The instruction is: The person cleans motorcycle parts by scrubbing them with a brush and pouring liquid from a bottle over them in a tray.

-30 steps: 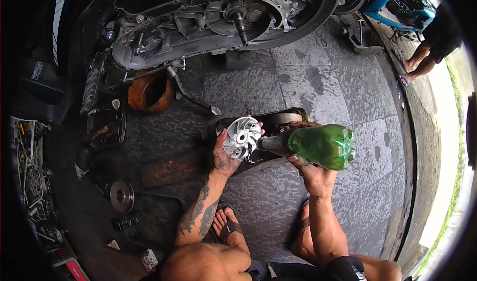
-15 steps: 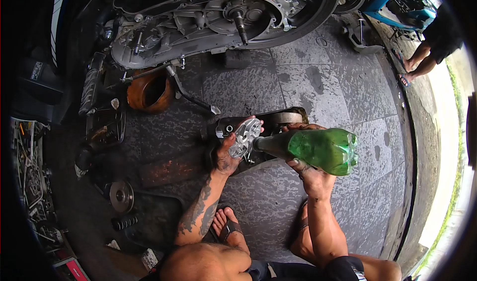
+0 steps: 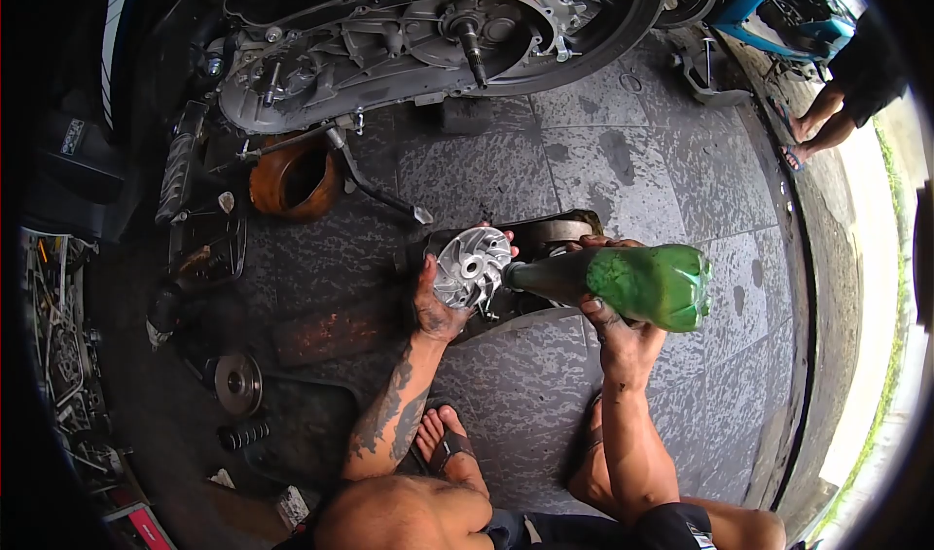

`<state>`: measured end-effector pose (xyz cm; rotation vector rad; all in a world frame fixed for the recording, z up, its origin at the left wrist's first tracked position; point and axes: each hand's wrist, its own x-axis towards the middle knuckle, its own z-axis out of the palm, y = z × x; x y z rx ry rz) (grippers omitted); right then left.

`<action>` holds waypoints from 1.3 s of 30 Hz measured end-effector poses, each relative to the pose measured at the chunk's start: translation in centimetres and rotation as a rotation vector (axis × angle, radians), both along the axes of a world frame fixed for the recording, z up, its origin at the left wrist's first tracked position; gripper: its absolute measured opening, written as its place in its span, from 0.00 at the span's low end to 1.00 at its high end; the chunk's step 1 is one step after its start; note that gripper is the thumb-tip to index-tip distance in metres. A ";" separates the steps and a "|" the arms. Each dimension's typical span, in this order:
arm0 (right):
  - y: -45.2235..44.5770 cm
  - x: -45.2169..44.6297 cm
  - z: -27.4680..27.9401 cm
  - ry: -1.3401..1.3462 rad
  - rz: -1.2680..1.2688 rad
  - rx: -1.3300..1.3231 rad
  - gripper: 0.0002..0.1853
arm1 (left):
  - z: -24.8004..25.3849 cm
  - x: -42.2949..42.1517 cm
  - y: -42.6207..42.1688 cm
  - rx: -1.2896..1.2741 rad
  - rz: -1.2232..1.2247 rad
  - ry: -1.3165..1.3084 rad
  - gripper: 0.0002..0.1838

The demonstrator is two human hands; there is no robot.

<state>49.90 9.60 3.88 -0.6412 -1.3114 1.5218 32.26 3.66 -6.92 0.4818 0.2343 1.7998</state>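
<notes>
My left hand [image 3: 440, 315] grips a silver finned drive-face disc [image 3: 472, 267], its curved blades and central hole facing me. In my right hand [image 3: 623, 336] is a green plastic bottle [image 3: 650, 285], held on its side with the dark neck pointing left. The bottle's mouth is right beside the disc's right edge; I cannot tell whether they touch. Below both hands, an open dark tray [image 3: 506, 324] on the floor holds a round metal part [image 3: 564, 231] and other pieces, partly hidden by my hands and the bottle.
A scooter's opened engine case [image 3: 389, 54] with a bare shaft spans the top. An orange-brown cut container [image 3: 295, 178], a metal stand leg [image 3: 379, 195], a disc part [image 3: 238, 385] and a coil spring [image 3: 243, 436] lie leftward. A person's legs [image 3: 827, 127] appear at upper right.
The drive-face disc has turned so its bladed face shows more fully towards me. The bottle has shifted slightly right and up, and lies more level.
</notes>
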 end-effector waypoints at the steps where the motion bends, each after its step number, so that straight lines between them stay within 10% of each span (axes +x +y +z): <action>1: 0.0 0.0 0.0 -0.002 0.005 0.021 0.31 | 0.0 0.1 -0.1 -0.002 0.002 0.002 0.40; 39: -0.2 -0.6 0.8 0.033 0.156 0.178 0.42 | -2.5 -0.3 -0.1 -0.320 0.042 0.116 0.41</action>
